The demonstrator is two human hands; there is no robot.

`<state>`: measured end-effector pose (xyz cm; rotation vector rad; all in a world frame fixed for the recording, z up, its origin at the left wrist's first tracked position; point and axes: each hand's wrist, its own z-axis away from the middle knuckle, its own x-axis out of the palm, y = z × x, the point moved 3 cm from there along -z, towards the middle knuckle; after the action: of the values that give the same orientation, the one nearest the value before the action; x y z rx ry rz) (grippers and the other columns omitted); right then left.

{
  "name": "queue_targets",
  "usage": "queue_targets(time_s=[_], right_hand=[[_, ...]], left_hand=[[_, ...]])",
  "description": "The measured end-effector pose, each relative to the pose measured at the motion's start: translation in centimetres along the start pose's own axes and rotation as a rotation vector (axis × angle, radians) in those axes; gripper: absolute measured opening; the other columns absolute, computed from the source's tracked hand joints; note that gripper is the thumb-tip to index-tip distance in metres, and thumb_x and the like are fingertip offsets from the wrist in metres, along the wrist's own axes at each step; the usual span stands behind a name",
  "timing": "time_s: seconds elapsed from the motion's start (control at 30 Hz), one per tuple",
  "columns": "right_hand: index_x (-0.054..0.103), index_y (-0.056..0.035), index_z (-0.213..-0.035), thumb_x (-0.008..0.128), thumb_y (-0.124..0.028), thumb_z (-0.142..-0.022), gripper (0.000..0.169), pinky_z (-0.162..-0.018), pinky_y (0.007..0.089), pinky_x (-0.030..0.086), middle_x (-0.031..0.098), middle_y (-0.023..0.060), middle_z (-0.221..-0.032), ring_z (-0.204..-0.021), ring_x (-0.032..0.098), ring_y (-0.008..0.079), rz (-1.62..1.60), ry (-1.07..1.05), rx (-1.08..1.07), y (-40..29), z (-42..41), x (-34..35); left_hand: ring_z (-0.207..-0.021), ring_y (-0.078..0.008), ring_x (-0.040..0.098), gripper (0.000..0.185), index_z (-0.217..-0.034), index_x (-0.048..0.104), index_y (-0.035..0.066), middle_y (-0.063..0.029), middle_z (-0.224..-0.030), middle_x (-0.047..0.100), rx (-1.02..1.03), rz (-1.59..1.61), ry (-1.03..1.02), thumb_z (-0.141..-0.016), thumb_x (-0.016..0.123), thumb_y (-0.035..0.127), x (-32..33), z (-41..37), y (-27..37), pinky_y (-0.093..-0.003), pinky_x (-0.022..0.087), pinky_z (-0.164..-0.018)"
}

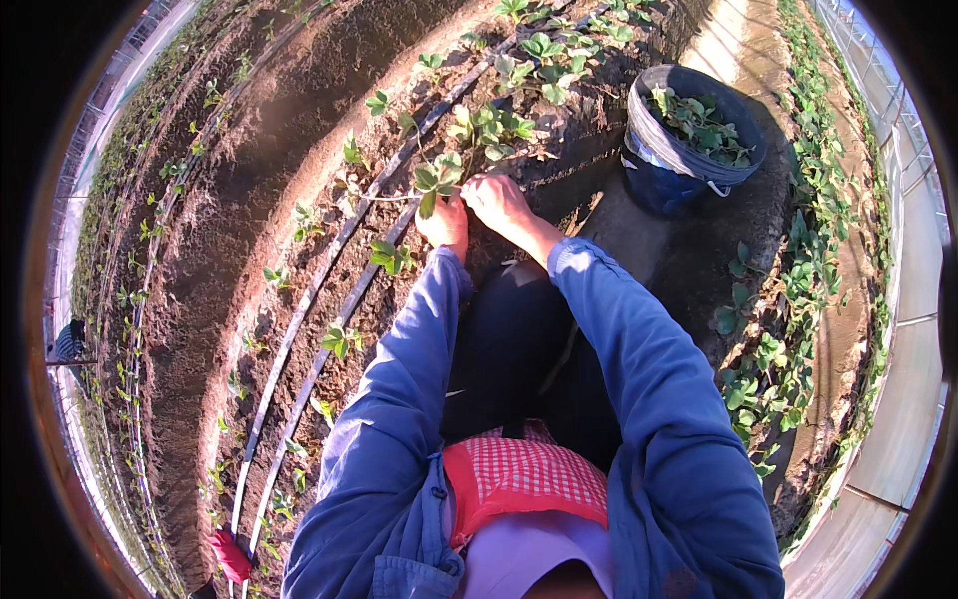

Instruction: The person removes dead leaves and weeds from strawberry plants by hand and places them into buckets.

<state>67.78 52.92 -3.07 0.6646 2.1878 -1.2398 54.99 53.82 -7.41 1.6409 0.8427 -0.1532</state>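
My left hand (446, 222) is closed at a leafy strawberry plant (438, 178) on the soil bed, its fingers under the leaves; a thin pale stem reaches left from there. Close beside it, almost touching, my right hand (494, 201) has its fingers pinched together at the plant's base. Whether anything lies between the right fingertips is too small to tell. Two drip irrigation tubes (305, 299) run along the bed just left of the hands. More strawberry plants (490, 129) grow directly beyond them.
A dark bucket (644, 142) with cut leaves (700, 129) stands in the furrow at the right. Planted rows lie on both sides. A red object (230, 555) rests on the bed at the lower left. Another person (70, 341) is far off at the left edge.
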Motion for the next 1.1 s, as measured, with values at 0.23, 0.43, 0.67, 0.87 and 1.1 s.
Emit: queue_targets(time_s=[0.23, 0.43, 0.67, 0.87, 1.1], right_hand=[[0.054, -0.0037, -0.072, 0.056, 0.001, -0.068, 0.007, -0.058, 0.0373, 0.048, 0.056, 0.0121, -0.074, -0.066, 0.058, 0.0317, 0.009, -0.082, -0.165, -2.6, 1.2, -3.5], [0.059, -0.0004, -0.071, 0.058, -0.009, -0.076, 0.011, -0.048, 0.0292, 0.050, 0.061, 0.0110, -0.060, -0.055, 0.064, 0.0214, -0.288, 0.028, 0.655, 2.5, -3.4, -3.3], [0.066, 0.0009, -0.080, 0.056, -0.014, -0.074, 0.019, -0.068, 0.0427, 0.052, 0.065, 0.0209, -0.083, -0.078, 0.065, 0.0368, 0.227, -0.131, 0.597, 1.2, -6.0, 0.5], [0.065, -0.0023, -0.077, 0.058, -0.014, -0.074, 0.014, -0.067, 0.0435, 0.051, 0.064, 0.0207, -0.078, -0.076, 0.063, 0.0381, 0.133, -0.051, 0.491, 2.3, -5.4, 1.3], [0.064, -0.0067, -0.079, 0.055, -0.015, -0.075, 0.013, -0.064, 0.0441, 0.048, 0.064, 0.0187, -0.080, -0.074, 0.062, 0.0361, 0.126, -0.059, 0.400, 3.9, -5.1, 1.6]], left_hand=[[-0.068, -0.0311, 0.063, 0.022, -0.085, 0.061, 0.004, -0.0140, -0.074, 0.064, 0.026, 0.173, -0.038, -0.076, 0.065, 0.024, -0.2, 0.6, 1.6, -0.0380, 0.049, -0.064], [-0.072, -0.0341, 0.063, 0.024, -0.087, 0.062, 0.003, -0.0158, -0.077, 0.064, 0.072, 0.071, 0.055, -0.078, 0.064, 0.025, -0.5, 1.1, 2.6, -0.0407, 0.049, -0.067], [-0.076, -0.0345, 0.062, 0.030, -0.097, 0.060, 0.006, -0.0147, -0.084, 0.065, 0.039, -0.015, 0.037, -0.080, 0.062, 0.031, -0.2, 1.3, 1.9, -0.0419, 0.049, -0.069], [-0.069, -0.0340, 0.062, 0.028, -0.089, 0.062, 0.006, -0.0153, -0.076, 0.064, -0.026, -0.090, 0.037, -0.083, 0.059, 0.033, 0.1, 1.5, 2.0, -0.0422, 0.048, -0.062], [-0.068, -0.0336, 0.062, 0.030, -0.090, 0.063, 0.006, -0.0156, -0.076, 0.064, -0.014, -0.157, -0.024, -0.082, 0.058, 0.034, 0.1, 1.4, 2.6, -0.0428, 0.049, -0.062]])
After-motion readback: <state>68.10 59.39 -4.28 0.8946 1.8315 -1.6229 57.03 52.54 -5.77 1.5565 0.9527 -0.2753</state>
